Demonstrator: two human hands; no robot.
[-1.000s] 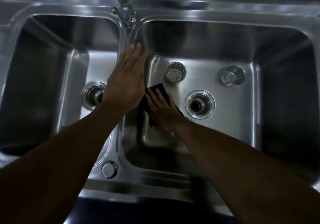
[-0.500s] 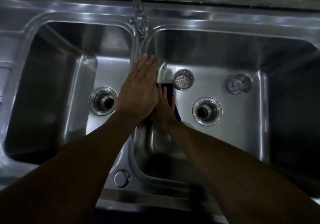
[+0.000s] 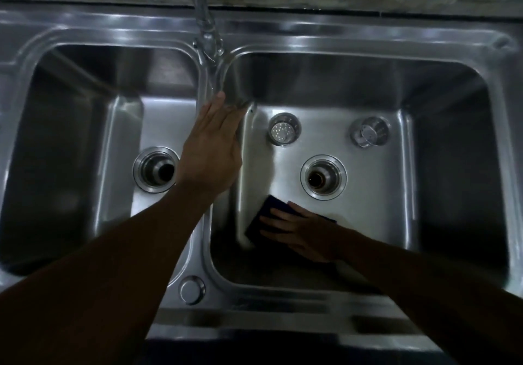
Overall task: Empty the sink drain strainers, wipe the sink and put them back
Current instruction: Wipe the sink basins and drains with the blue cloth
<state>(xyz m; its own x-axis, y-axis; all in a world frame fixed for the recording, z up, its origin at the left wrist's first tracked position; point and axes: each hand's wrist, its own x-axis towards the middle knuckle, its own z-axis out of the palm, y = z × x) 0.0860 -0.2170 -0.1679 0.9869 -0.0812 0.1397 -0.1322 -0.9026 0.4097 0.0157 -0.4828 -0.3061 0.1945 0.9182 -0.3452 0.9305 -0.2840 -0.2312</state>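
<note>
The soft dark cloth (image 3: pixel 264 217) is pressed flat under the open right hand (image 3: pixel 300 231); the open left hand (image 3: pixel 210 152) rests on the divider. The slippery steel strainers (image 3: pixel 283 132), at twelve o'clock from the drain (image 3: pixel 323 177), are best gripped by their rims.

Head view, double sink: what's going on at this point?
A person is wiping the floor of the right basin with a dark cloth, pressed flat under the right hand. The left hand rests open on the divider between the basins. Both drains are open; the two strainers sit loose at the back of the right basin.
</note>
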